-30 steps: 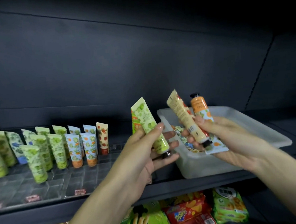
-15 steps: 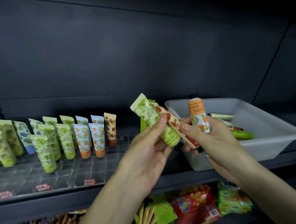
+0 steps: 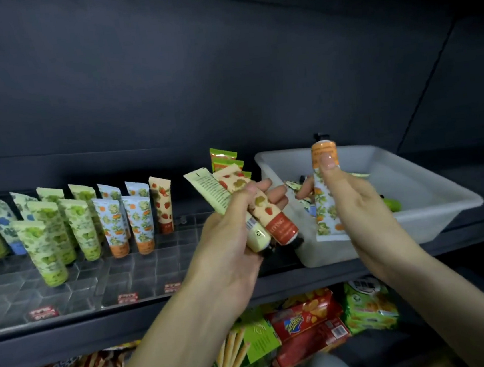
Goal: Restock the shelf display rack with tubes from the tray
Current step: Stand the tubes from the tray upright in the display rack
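My left hand (image 3: pixel 234 238) grips a bunch of tubes (image 3: pixel 255 211): a pale green one, a strawberry-print one with a red end, and green-orange ones behind. My right hand (image 3: pixel 353 201) holds an orange-print tube (image 3: pixel 324 198) cap up, in front of the white tray (image 3: pixel 433 193). A few tubes, one bright green (image 3: pixel 392 205), lie in the tray. On the left, the clear display rack (image 3: pixel 74 278) carries rows of upright tubes (image 3: pixel 84 226), ending with a strawberry tube (image 3: pixel 162 206).
The dark shelf board (image 3: pixel 305 281) runs under rack and tray, with small red price tags (image 3: pixel 127 298) along the rack's front. Snack packets and boxes (image 3: pixel 309 322) fill the shelf below. A dark back panel rises behind.
The strawberry tube has passed from my right hand into my left hand's bunch. My right hand has drawn back to the right, keeping only the orange-print tube.
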Available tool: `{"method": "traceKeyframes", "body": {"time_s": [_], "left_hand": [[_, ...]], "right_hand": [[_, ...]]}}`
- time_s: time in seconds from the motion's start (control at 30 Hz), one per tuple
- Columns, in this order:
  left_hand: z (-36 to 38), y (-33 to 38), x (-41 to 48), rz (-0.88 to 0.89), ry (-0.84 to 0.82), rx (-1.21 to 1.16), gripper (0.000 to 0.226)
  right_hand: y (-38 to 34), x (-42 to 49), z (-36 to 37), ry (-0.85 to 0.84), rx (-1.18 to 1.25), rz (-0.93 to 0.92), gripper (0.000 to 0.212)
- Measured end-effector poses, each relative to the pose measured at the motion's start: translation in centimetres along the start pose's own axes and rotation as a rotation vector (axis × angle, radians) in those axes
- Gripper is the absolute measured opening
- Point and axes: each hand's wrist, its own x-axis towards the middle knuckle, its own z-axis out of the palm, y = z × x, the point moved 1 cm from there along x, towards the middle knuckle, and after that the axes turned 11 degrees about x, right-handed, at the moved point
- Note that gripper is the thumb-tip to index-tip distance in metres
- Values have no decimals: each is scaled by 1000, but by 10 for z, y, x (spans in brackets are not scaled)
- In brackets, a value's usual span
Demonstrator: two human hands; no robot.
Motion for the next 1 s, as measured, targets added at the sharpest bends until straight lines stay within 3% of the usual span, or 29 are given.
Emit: {"method": "traceKeyframes", "body": {"time_s": [0.1, 0.3, 0.43, 0.53, 1.0], "left_hand": [[-1, -2, -4, -19, -60, 97, 23], [0, -3, -8, -82, -188, 199, 23], [-1, -6, -8, -159, -186, 202, 29], [-4, -8, -7, -202, -217, 203, 41], [5, -14, -4, -165, -201, 330, 53]], "right_hand": [[-4, 5, -9, -79, -104, 68, 49], [-15, 8, -13, -341, 20, 150, 32], [-15, 15, -16, -364, 66, 157, 44], [-16, 18, -19, -413, 100, 167, 39], [-3, 35, -33, -451, 118, 248, 34]]}}
